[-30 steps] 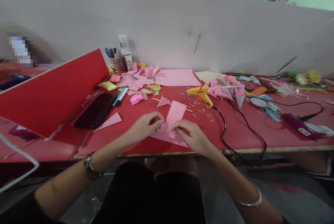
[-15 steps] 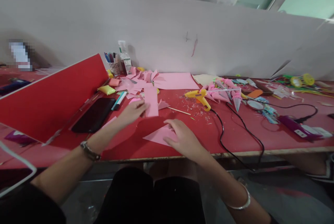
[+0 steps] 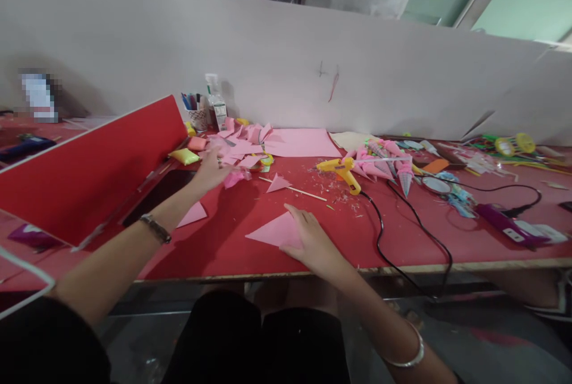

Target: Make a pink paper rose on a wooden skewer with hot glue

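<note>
My left hand (image 3: 211, 170) reaches over the near-left side of a heap of pink paper pieces (image 3: 250, 146). Its fingers look stretched out, somewhat blurred, and I see nothing held in them. Below it lies a dark phone (image 3: 154, 196), partly covered by my forearm. My right hand (image 3: 315, 244) rests at the right end of a pink paper triangle (image 3: 270, 232) lying flat near the table edge, thumb and fingers apart. A smaller pink triangle (image 3: 277, 183) sits by a thin wooden stick (image 3: 306, 194). Another pink piece (image 3: 193, 214) lies beside my left forearm.
A yellow glue gun (image 3: 342, 172) with a black cord lies to the right, before several pink cones (image 3: 388, 160). A red board (image 3: 98, 163) stands tilted at left. Behind are a pen cup (image 3: 196, 117), a bottle (image 3: 218, 107) and a pink sheet (image 3: 304, 141). A purple power strip (image 3: 509, 226) lies far right.
My left hand has let go of the upright pink paper strip and moved left and up toward the heap. My right hand has barely moved beside the triangle.
</note>
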Available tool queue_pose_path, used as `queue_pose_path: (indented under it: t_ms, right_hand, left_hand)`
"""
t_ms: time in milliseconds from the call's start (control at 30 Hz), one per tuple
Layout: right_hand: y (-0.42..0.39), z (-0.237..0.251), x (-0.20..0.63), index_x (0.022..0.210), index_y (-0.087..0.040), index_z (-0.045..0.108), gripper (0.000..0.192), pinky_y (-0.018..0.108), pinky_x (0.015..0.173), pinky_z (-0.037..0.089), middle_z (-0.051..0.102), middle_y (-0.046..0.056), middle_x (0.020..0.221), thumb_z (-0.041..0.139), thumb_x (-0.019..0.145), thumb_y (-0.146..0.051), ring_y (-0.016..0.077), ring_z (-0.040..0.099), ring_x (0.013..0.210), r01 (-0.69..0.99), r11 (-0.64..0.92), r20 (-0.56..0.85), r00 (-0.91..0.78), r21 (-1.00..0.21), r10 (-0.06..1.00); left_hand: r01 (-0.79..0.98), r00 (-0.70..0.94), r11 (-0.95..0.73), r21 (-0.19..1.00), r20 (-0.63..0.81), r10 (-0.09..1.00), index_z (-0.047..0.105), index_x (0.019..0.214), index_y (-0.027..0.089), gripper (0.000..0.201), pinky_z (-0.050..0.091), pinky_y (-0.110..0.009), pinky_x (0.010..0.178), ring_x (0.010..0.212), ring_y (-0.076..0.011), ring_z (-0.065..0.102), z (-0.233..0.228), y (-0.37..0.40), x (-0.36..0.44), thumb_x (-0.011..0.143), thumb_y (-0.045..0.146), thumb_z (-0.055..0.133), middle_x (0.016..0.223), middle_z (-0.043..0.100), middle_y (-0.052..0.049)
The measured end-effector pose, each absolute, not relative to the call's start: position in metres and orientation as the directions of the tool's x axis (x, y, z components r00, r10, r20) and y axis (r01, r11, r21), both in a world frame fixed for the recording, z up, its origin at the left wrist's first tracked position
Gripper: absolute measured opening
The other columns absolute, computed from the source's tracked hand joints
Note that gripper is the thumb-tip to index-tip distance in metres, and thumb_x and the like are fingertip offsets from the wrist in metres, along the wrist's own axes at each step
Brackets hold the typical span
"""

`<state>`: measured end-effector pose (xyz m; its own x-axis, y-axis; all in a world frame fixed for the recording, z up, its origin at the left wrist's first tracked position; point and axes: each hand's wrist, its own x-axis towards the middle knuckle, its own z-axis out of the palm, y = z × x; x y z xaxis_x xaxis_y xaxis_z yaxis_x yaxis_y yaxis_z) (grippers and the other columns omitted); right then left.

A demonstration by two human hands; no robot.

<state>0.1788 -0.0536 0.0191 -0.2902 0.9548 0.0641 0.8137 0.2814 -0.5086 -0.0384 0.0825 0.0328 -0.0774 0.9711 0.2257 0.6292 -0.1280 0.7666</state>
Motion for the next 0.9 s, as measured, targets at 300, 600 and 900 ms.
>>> queue_pose_path:
  t_ms: [300,600,900]
  right_hand:
    - [-0.049,0.015,0.182,0.128,-0.014,0.029,0.059,0.041,0.091,0.036,0.052,0.013,0.118,0.043,0.071,-0.010,0.0221,0.048,0.109,0.722,0.337,0.154,-0.309,-0.604,0.939]
    - [-0.044,0.023,0.196,0.062,-0.019,0.051,0.028,0.044,0.095,0.024,0.065,0.001,0.083,0.037,0.051,0.003,0.0162,0.057,0.089,0.619,0.471,0.258,-0.406,-0.628,0.877]
    - [-0.042,0.022,0.207,0.062,-0.018,0.053,0.023,0.051,0.099,0.008,0.054,0.004,0.116,0.039,0.061,0.001,0.0172,0.046,0.110,0.600,0.463,0.066,-0.564,-0.652,0.823]
  left_hand:
    - [0.573,0.716,-0.746,0.338,0.237,0.657,0.030,0.125,0.017,0.055,0.033,-0.039,0.095,0.117,-0.0218,0.036,0.035,0.011,-0.021,0.072,0.018,0.044,0.129,0.038,-0.012]
    - [0.416,0.899,-0.907,-0.065,0.177,0.400,0.040,0.122,0.031,0.044,0.013,-0.040,0.104,0.124,-0.0183,0.029,0.021,-0.013,-0.017,0.081,0.017,0.043,0.130,0.043,0.001]
    - [0.320,0.942,-0.936,0.146,0.059,0.332,0.044,0.120,0.017,0.066,0.030,-0.035,0.095,0.111,-0.0221,0.044,0.016,-0.029,-0.010,0.067,0.056,0.052,0.122,0.051,-0.008]
